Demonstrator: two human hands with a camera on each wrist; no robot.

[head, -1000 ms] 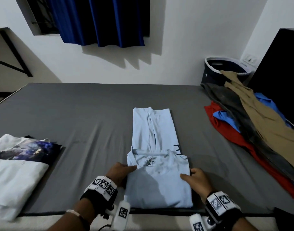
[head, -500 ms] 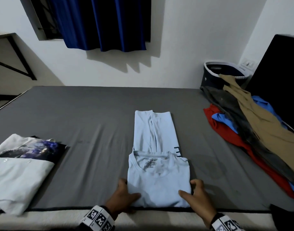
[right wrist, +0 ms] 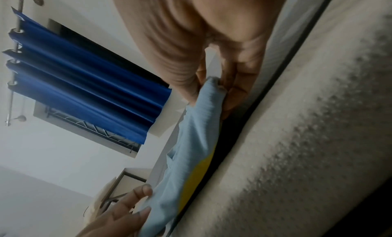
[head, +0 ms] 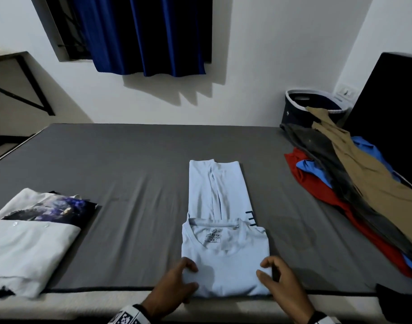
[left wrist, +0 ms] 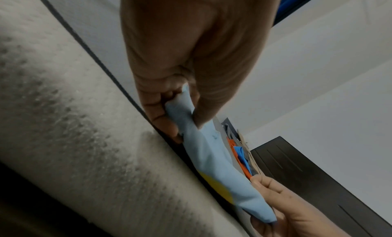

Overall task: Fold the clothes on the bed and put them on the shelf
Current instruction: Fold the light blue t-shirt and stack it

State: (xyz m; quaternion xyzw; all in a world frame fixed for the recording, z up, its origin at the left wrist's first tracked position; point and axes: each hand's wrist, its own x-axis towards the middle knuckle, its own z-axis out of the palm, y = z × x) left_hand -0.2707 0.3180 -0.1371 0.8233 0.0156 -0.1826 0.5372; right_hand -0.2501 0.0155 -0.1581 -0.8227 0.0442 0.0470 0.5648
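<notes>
A light blue T-shirt (head: 223,235) lies partly folded at the near edge of the grey bed (head: 135,174), its collar flap turned toward me. My left hand (head: 177,284) pinches the fold's near left corner, thumb on top and fingers under the cloth (left wrist: 184,116). My right hand (head: 277,281) pinches the near right corner the same way, cloth (right wrist: 210,96) between thumb and fingers. A yellow patch shows on the shirt's underside in both wrist views.
A folded white shirt with a dark print (head: 29,232) lies at the bed's left. Unfolded clothes in red, blue, grey and tan (head: 354,181) are heaped at the right beside a laundry basket (head: 300,106) and a dark headboard (head: 392,118). A blue curtain (head: 144,36) hangs ahead.
Both hands slid back from the shirt's sides toward the near edge of the bed and now pinch its two near corners. The shirt itself has stayed in place.
</notes>
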